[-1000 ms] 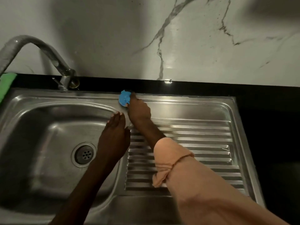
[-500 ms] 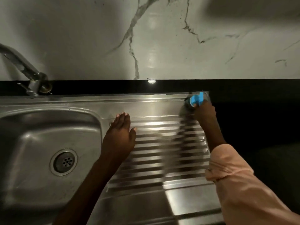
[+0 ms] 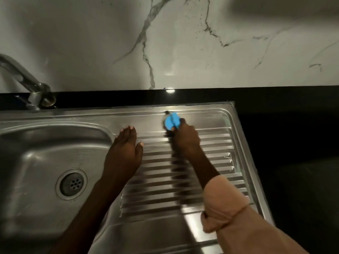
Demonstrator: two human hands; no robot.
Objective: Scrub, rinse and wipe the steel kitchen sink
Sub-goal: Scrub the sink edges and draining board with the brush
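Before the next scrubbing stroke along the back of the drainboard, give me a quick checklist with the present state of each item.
1. Right hand has a grip on the blue scrubber: ok.
2. Scrubber touches the flat back ledge of the steel sink: ok.
3. Left hand lies flat at the basin edge of the ribbed steel drainboard, apart from the scrubber: ok.
4. Ledge to the right of the scrubber has nothing lying on it: ok.
5. Curved steel tap is off: cannot tell, its spout is out of frame.
6. Soap or water on the ledge: cannot tell, too dim.
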